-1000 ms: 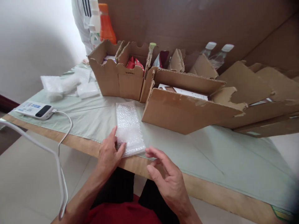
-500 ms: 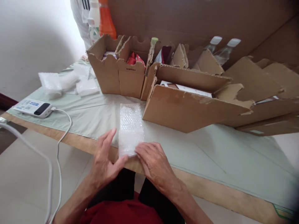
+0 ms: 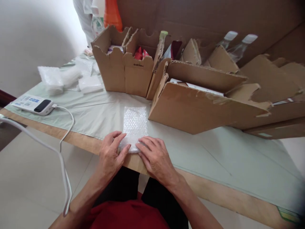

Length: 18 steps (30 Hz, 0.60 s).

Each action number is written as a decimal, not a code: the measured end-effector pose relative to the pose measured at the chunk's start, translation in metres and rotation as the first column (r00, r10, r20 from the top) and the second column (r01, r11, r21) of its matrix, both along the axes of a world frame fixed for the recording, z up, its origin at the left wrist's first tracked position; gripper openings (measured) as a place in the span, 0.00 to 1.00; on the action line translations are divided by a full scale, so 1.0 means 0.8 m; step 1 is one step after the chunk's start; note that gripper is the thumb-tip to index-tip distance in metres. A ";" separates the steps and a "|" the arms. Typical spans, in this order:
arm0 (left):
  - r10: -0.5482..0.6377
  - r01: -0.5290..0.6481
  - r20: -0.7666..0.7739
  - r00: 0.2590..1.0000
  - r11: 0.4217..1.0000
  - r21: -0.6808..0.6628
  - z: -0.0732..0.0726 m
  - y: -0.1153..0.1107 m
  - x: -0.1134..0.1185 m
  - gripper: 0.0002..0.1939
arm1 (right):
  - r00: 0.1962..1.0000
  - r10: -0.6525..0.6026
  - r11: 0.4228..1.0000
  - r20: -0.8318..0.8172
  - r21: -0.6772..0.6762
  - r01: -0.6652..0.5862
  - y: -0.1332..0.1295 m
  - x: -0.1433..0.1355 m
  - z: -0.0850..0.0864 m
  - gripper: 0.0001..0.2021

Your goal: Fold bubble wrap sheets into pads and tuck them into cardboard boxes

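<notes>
A strip of clear bubble wrap [image 3: 135,122] lies on the cloth near the table's front edge, its near end folded over into a thicker, whitish bundle. My left hand [image 3: 111,151] grips the left side of this folded end, thumb and fingertips curled in on it. Against its right near corner, my right hand [image 3: 157,157] presses with bent fingers close together. What may be inside the fold I cannot make out.
Several bubble-wrapped packets [image 3: 51,79] lie at the left back. A white power bank [image 3: 33,104] with a cable [image 3: 69,111] sits near the left edge. Cardboard bins [image 3: 202,108] holding packets and boxes line the back. Bottles [image 3: 245,44] stand behind them.
My left hand has closed in from the left onto the bubble wrap. The wrap's folded end has moved away from me, and the flat stretch beyond it is shorter.
</notes>
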<state>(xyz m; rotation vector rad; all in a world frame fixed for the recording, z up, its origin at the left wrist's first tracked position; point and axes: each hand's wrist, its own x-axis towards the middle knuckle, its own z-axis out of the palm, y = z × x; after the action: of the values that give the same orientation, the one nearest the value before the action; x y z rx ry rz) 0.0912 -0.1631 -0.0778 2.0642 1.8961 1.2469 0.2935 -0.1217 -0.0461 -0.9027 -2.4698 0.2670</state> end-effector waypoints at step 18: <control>0.106 -0.066 0.304 0.947 0.988 -0.138 0.015 -0.001 0.007 0.16 | 0.989 -0.145 0.983 -0.014 -0.113 0.142 0.011 0.004 0.002 0.12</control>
<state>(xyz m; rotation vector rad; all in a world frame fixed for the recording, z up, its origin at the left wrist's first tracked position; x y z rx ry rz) 0.0965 -0.1637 -0.0661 1.6269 1.8801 1.3385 0.2964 -0.1131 -0.0448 -1.1128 -2.3750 0.3667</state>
